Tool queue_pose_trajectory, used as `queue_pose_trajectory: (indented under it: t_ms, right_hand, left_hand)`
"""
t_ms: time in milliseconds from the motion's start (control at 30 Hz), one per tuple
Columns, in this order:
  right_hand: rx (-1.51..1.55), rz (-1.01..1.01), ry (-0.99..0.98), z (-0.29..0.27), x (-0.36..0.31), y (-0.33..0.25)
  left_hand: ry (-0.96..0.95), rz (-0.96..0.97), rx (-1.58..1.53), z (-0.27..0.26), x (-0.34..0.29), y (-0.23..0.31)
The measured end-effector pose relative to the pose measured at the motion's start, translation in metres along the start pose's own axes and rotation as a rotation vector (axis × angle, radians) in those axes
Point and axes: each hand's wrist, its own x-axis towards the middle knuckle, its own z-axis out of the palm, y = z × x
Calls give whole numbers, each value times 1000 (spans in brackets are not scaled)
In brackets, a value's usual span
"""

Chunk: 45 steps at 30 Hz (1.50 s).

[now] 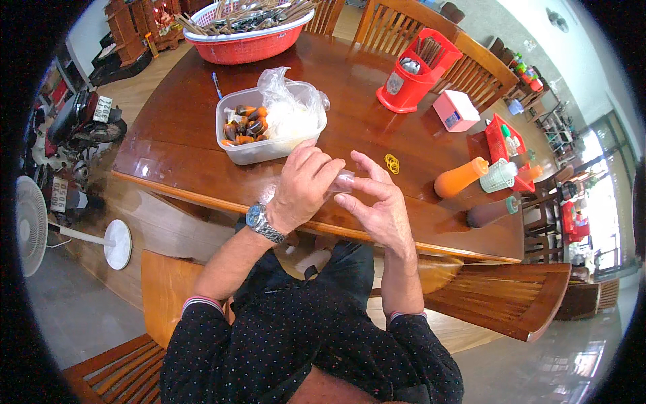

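While I'm sitting at the worktop's [202, 121] near edge, both hands, left hand [299, 192] and right hand [377, 205], are pinching a small clear plastic bag [343, 180] just above it; I'm keeping fingertips light, probably best for opening it, clear container [269, 128] just beyond.

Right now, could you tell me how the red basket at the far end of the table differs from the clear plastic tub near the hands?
The red basket is opaque, round and latticed; the clear plastic tub is see-through and rectangular. The basket holds a heap of long brown sticks, probably chopsticks; the tub holds small brown and orange pieces plus a crumpled clear bag. The basket sits at the far edge, the tub just beyond the left hand. Both rest open-topped on the wooden table.
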Motion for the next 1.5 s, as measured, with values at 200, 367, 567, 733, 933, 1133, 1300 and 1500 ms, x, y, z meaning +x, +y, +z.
queue_pose_trajectory:
  t_ms: [200,367,567,733,933,1133,1300,1500]
  right_hand:
    - [-21,-45,-60,-7,3,5]
    - [24,-118,-122,-16,8,10]
    - [32,-91,-147,-17,4,7]
    - [64,-26,-38,-18,6,13]
    - [321,32,-14,-26,2,14]
    - [275,113,-6,-30,0,10]
    - [305,113,52,-26,-2,11]
    - [272,86,161,10,3,12]
  left_hand:
    - [-266,-189,-327,-11,7,-4]
    - [-424,-314,-558,-18,12,0]
    - [-597,-403,-640,-24,19,4]
    - [-565,-492,-792,-28,17,8]
    - [-384,-693,-992,-27,7,-2]
    - [-367,-659,-893,-25,5,-4]
    - [-295,-504,-579,-29,13,4]
    - [-39,59,159,-8,11,24]
